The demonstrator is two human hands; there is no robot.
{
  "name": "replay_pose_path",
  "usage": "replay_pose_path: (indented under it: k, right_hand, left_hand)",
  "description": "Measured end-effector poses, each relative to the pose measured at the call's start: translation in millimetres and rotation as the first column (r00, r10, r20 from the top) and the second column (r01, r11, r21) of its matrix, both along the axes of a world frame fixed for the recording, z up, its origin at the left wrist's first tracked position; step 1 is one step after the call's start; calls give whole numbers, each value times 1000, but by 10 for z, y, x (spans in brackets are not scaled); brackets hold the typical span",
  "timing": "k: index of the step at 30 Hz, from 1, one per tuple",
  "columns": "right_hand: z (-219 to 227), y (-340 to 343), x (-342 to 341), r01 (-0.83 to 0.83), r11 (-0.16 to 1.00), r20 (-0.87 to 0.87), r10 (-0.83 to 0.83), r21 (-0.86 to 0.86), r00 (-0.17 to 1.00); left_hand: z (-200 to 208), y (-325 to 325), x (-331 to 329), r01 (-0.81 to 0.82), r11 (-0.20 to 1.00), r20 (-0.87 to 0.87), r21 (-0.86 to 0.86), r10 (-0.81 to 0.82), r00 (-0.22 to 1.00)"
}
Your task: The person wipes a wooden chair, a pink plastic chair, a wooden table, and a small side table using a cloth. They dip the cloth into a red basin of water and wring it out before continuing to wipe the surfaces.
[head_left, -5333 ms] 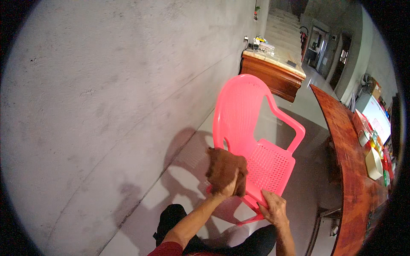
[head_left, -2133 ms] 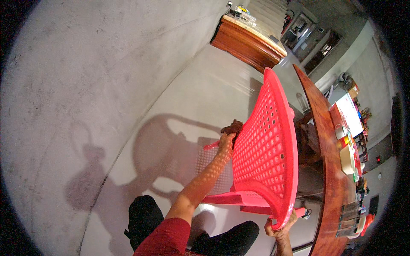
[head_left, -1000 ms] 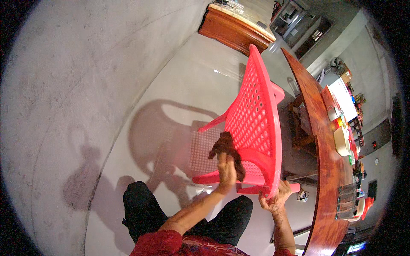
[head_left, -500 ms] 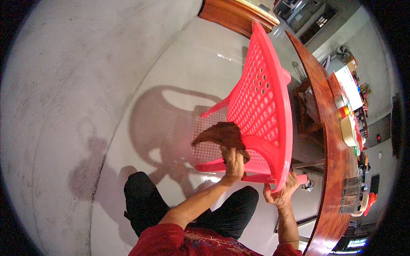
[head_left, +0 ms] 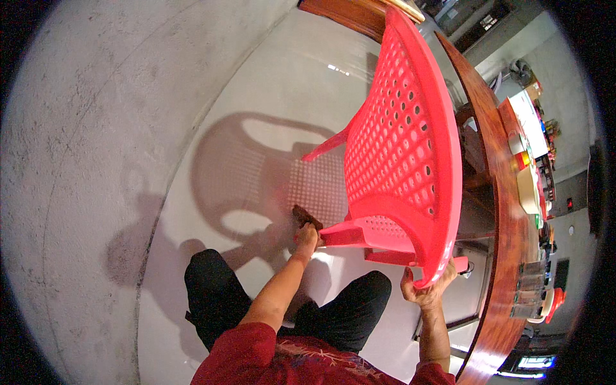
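Observation:
A pink plastic chair (head_left: 398, 128) with a pattern of holes is tipped in front of me, two of its legs pointing left. My left hand (head_left: 307, 240) is closed around a dark brown cloth (head_left: 304, 216), pressed at the end of the nearer chair leg (head_left: 343, 235). Most of the cloth is bunched and partly hidden by the hand. At the chair's near right corner, my right hand (head_left: 431, 289) grips its curved rim, thumb on the left side and fingers partly hidden behind the plastic.
A long wooden table (head_left: 504, 256) runs along the right, bearing a cream container (head_left: 528, 190), clear glasses (head_left: 529, 289) and other items. A grey wall (head_left: 83, 160) rises at left. Beyond the chair stands a wooden cabinet (head_left: 343, 18). My bent knees (head_left: 215, 289) are below the chair.
My left hand has moved left with the cloth, from beside the seat to the end of the leg. The chair appears slightly farther right and larger; my right hand keeps its grip.

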State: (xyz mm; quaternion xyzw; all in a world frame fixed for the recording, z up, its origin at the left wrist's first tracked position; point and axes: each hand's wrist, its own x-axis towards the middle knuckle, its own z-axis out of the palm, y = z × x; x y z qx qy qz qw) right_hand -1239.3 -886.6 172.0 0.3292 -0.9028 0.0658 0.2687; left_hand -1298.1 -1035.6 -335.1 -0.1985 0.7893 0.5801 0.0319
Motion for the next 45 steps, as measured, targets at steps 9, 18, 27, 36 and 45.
replay_pose_path:
  k: [9,18,27,36,45]
  right_hand:
    - [51,180,32,67,996,23,-69,60,997]
    - [76,52,25,-2,1000,67,2,1,998]
    - [163,156,69,-9,997,94,2,76,996]
    - [325,147,53,-49,981,261,-2,189,965]
    - [127,-7,-205,-152,985,379,109,85,919]
  left_hand:
    - [2488,114,229,70,824,-270,563,103,957]
    - [3886,-448,-205,49,877,-557,478,259,789]
    - [4955,-656,-998,429,517,-666,741,480,572]
    - [3859,-475,-653,49,995,-817,92,47,574]
    - [3493,-650,-424,207,900,-475,384,0,880]
